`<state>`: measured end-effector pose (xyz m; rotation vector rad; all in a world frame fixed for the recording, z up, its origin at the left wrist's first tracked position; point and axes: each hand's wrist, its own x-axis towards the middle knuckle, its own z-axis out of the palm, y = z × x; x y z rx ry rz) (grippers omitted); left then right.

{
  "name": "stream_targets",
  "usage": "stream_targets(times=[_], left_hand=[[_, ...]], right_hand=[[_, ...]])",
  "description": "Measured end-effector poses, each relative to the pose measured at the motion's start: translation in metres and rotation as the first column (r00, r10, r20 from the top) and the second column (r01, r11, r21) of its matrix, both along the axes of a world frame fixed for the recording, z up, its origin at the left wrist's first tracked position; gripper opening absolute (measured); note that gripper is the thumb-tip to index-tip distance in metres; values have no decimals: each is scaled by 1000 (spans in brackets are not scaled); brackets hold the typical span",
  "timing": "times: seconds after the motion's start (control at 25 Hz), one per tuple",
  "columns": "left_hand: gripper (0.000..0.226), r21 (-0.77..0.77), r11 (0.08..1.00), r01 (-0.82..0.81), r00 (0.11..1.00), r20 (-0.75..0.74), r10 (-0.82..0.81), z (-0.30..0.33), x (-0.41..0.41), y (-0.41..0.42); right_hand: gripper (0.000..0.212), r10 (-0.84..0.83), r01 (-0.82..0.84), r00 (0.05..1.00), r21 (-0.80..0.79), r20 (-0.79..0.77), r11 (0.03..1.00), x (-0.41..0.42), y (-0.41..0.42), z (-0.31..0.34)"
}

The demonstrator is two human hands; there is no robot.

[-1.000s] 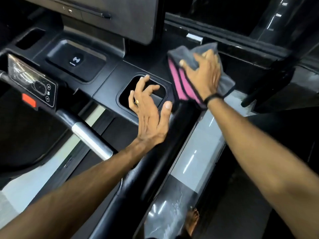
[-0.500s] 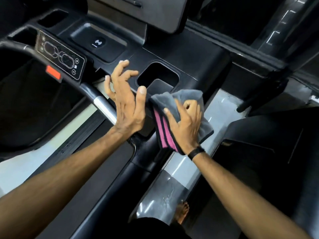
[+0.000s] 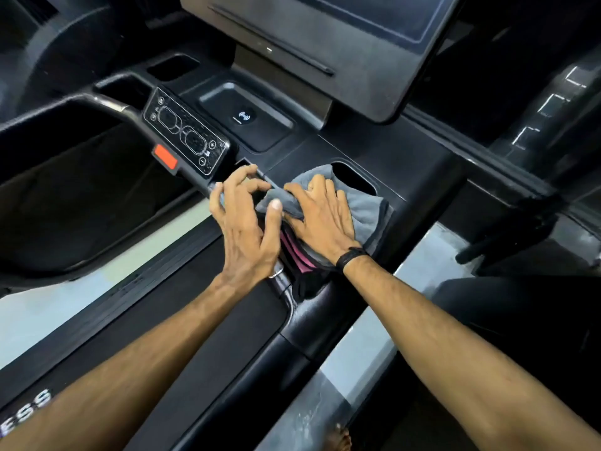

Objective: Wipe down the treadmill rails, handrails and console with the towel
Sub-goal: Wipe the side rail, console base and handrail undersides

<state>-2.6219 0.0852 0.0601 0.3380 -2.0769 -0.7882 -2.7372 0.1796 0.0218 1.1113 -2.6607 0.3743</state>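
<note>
Centre frame: your right hand (image 3: 320, 219) lies flat, fingers straight, pressing the grey towel (image 3: 364, 206) onto the black console (image 3: 422, 164) just below the cup holder (image 3: 353, 177). Your left hand (image 3: 247, 229), fingers loosely curled, thumb touching the towel's left fold. Control panel (image 3: 185, 138) sits up-left of both hands.
</note>
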Motion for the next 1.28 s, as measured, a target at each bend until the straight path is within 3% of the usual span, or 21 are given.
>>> stream_targets(times=[0.2,0.4,0.72,1.12,1.28], left_hand=[[26,-61,998,-10,999,-35,8,2,-14,-15],[29,-69,998,-9,995,-96,2,14,-31,-20],[34,7,1000,-2,998,-60,3,15,-30,-6],[37,29,999,43,993,105,-46,6,-47,14],[31,-20,995,101,970,225,-94,-3,-74,20]], right_hand=[[43,-39,39,999,25,-16,999,-22,-57,8],[56,-24,26,994,-12,109,1000,-57,-69,13],[42,-340,349,934,-75,110,934,-124,5,20],[39,-579,647,739,-125,344,752,-34,81,19],[30,-454,545,745,-54,489,837,0,89,29]])
